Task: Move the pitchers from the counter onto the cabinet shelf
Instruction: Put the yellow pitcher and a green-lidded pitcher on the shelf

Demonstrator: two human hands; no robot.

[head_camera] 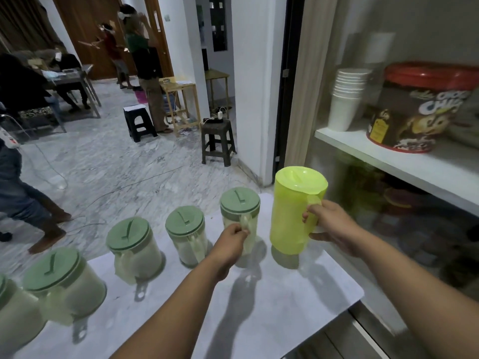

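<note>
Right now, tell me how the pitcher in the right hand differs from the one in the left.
The yellow-green pitcher is bright and solid-coloured all over, lid included; the clear pitcher has a pale see-through body under a dull green lid. The yellow-green one looks taller and wider. Both stand upright, lids on, each gripped by its handle: right hand, left hand.

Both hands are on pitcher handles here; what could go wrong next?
The yellow-green pitcher, gripped by the right hand, could clip the shelf edge or knock the paper cups and red-lidded tub already there. The left hand pinches only the handle of the clear pitcher; it may swing into its neighbour.
</note>
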